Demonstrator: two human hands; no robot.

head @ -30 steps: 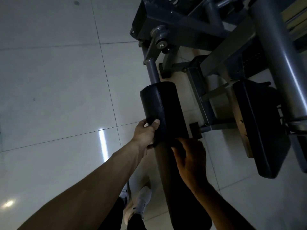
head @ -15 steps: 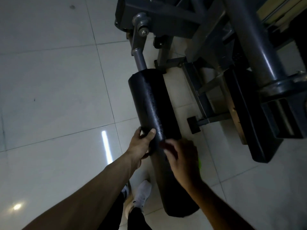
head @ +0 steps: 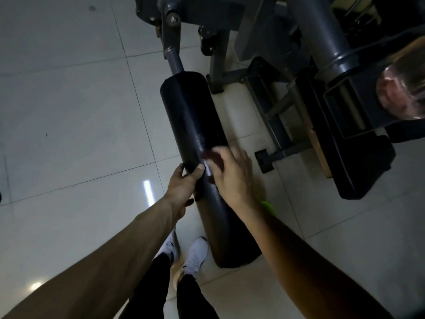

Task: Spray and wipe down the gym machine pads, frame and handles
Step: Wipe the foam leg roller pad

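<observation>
Clamping the roller pad (head: pixel 190 116) mid-frame, the left hand (head: pixel 184 183) may let it spin if the blurred right hand (head: pixel 232 176), whose grip I cannot tell, wipes too hard.

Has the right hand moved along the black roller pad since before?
Yes. The right hand slid up the roller pad toward the metal arm.
</observation>
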